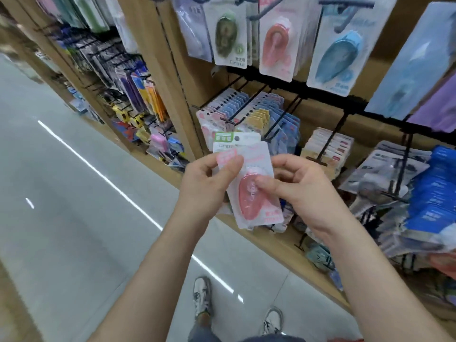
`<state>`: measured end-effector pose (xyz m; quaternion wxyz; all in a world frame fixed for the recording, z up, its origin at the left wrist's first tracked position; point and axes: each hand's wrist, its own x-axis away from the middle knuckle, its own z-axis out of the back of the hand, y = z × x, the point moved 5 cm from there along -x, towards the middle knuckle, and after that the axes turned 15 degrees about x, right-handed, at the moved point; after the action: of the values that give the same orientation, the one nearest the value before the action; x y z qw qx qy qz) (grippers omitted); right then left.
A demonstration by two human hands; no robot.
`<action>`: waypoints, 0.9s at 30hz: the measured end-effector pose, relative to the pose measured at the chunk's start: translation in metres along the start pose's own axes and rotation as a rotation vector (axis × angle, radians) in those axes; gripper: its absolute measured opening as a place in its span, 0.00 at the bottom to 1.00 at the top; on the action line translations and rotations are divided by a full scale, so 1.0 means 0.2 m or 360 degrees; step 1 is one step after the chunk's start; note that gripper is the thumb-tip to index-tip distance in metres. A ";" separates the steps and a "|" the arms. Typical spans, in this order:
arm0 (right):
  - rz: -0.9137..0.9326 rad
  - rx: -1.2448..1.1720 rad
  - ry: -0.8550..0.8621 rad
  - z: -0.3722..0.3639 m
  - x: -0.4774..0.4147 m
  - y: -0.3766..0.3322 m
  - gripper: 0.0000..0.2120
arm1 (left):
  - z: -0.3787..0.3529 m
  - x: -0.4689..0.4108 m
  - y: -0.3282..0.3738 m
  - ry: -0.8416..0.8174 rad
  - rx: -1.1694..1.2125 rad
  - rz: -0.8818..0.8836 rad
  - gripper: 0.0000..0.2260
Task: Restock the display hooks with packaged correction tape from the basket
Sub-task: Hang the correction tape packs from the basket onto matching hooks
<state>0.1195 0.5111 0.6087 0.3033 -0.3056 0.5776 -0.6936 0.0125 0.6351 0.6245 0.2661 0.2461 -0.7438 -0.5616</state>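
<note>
Both hands [207, 178] [299, 188] pinch glossy pink oval tape blister pack [254, 193]

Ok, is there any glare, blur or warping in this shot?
Head view: bright glare streaks cross the floor; the wide lens tilts and bends the shelf; the pink packet, pinched by the left hand and right hand, is fairly sharp, but the blue packets at the right edge smear.

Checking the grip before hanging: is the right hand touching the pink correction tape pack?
Touching. The head view shows the right hand pinching the pink correction tape pack, thumb on its bubble; the left hand pinches its top corner.
</note>
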 end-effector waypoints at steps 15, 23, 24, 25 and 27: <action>0.0006 0.0113 0.0366 -0.51 -0.44 -0.23 0.17 | 0.44 -0.47 0.21 -0.0607 0.0298 0.0138 0.06; 0.0018 0.0286 0.0991 -0.46 -0.35 -0.30 0.25 | 0.38 -0.67 0.37 -0.0787 0.0176 -0.0057 0.09; 0.0006 0.0436 0.1037 -0.44 -0.34 -0.32 0.24 | 0.35 -0.68 0.40 -0.0831 0.0212 -0.0082 0.09; -0.0022 0.0545 0.1093 -0.42 -0.32 -0.33 0.20 | 0.31 -0.70 0.42 -0.0878 0.0237 -0.0108 0.09; -0.0101 0.0540 0.1208 -0.41 -0.31 -0.34 0.19 | 0.20 -0.72 0.47 -0.0958 0.0254 -0.0142 0.07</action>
<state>0.0911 0.6192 0.6589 0.0933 0.0084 0.5162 -0.8513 0.0856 0.7831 0.6879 -0.0110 0.1213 -0.8194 -0.5602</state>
